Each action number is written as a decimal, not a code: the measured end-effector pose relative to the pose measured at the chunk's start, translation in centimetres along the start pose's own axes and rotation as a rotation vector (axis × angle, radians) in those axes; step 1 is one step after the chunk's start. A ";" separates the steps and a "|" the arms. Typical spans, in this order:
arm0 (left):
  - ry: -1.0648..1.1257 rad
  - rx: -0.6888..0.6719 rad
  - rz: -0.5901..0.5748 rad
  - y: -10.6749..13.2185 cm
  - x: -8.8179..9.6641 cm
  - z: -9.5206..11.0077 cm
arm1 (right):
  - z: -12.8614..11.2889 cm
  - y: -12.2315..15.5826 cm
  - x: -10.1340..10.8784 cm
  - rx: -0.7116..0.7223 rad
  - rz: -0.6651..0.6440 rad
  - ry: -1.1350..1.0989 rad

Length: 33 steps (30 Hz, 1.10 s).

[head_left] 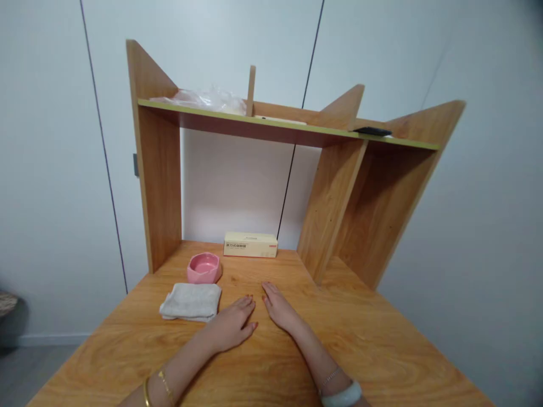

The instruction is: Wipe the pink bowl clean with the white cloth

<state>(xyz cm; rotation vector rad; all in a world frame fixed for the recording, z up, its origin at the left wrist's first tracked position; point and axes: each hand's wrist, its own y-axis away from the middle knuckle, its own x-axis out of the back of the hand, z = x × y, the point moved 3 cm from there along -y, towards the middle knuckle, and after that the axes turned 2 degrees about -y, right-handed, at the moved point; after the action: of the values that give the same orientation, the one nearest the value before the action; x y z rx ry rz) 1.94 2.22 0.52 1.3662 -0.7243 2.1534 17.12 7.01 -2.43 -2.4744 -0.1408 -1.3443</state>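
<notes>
Here, a folded grey cloth (192, 302) lies beside both flat, empty hands (254, 319).

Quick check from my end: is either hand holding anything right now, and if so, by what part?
Nothing is held. The left hand and right hand lie flat and open on the wooden desk, beside the folded grey cloth.

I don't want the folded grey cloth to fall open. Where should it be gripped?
Probably at the grey cloth's thick right edge, nearest the left hand, coming from the right: it lies flat and folded, so pinching all layers there keeps them together.
</notes>
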 end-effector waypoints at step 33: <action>-0.104 0.860 0.479 2.5 8.6 -13.3 | -12.8 -0.5 0.5 0.367 -0.113 0.504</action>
<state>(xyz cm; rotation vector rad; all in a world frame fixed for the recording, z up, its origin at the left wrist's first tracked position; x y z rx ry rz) -11.76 10.15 3.17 1.8566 -0.1260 2.9855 7.05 3.30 4.61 -1.7960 -0.3730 -1.7610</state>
